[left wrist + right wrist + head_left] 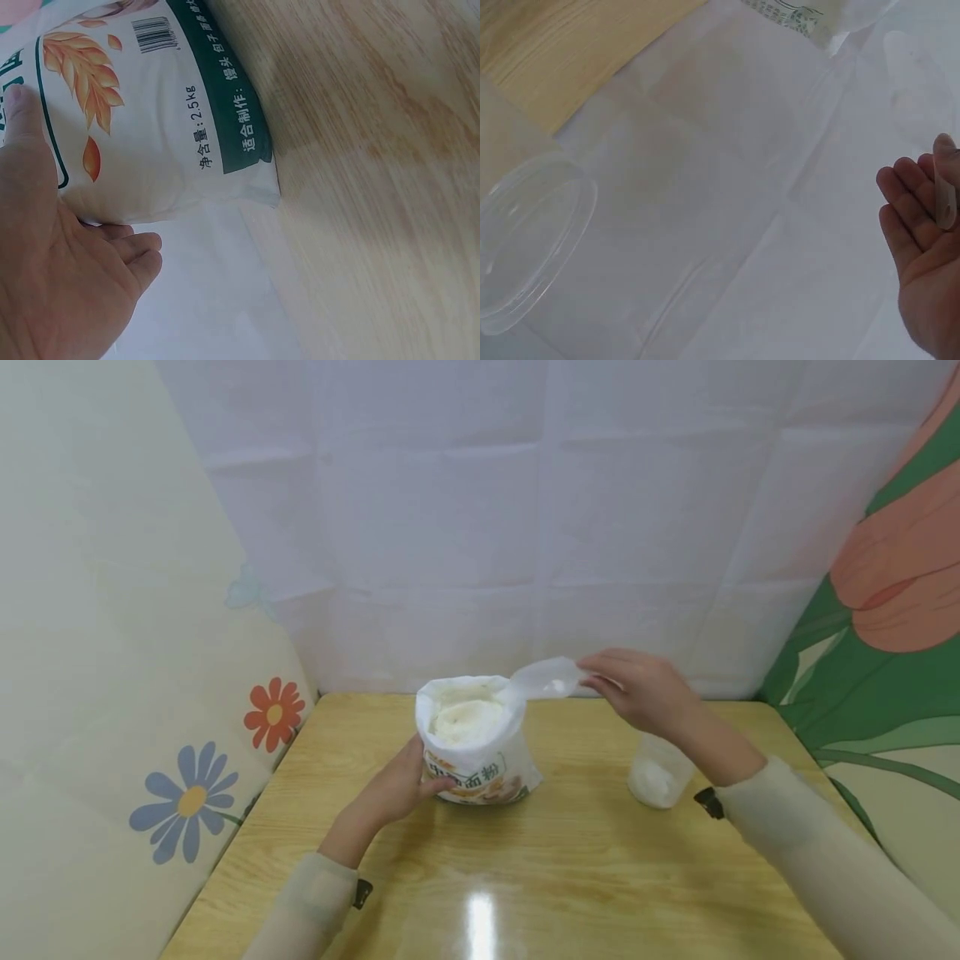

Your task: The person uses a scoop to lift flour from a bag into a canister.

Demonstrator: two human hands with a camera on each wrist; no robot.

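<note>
An open white bag of flour (486,768), filled close to its rim, stands on the table. My left hand (396,785) grips its left side, thumb across the printed front and fingers round the edge; the bag's lower front (142,112) reads 2.5kg in the left wrist view. My right hand (637,689) pinches the handle of a translucent scoop (546,679) just above and right of the bag. A little white flour shows in the scoop, whose tip overlaps the bag's rim in the head view. Below my right hand is a clear plastic jar (660,772) with some white flour inside.
The wooden table (570,877) backs onto a white cloth (450,527). Flower-patterned panels (75,652) flank it on the left and right. In the right wrist view, the jar's round open rim (585,202) shows at the left.
</note>
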